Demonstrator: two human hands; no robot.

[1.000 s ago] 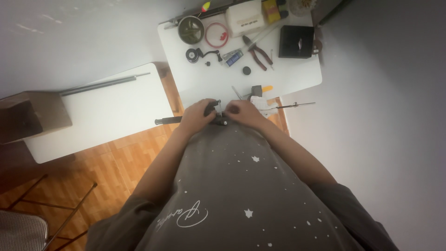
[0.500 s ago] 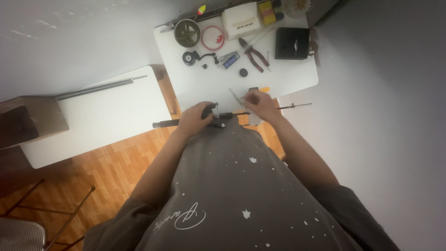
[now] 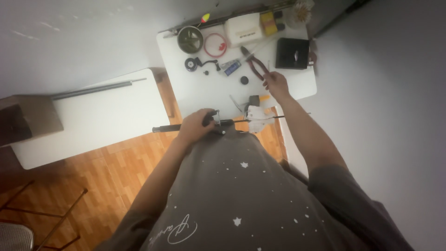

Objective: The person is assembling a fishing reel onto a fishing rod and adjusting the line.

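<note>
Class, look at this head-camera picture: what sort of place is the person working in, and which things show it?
Probably a home hobby or repair corner: a small white table on wood flooring holds red-handled pliers and a round reel, while the left hand grips a thin dark rod.

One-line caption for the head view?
Left hand grips a dark rod while right hand reaches red-handled pliers on the white table.

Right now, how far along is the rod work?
Done: tools and parts are laid out on the white table. In hand: left hand grips the dark rod at the table edge; right hand reaches the red-handled pliers. Left: pliers not yet picked up.
</note>
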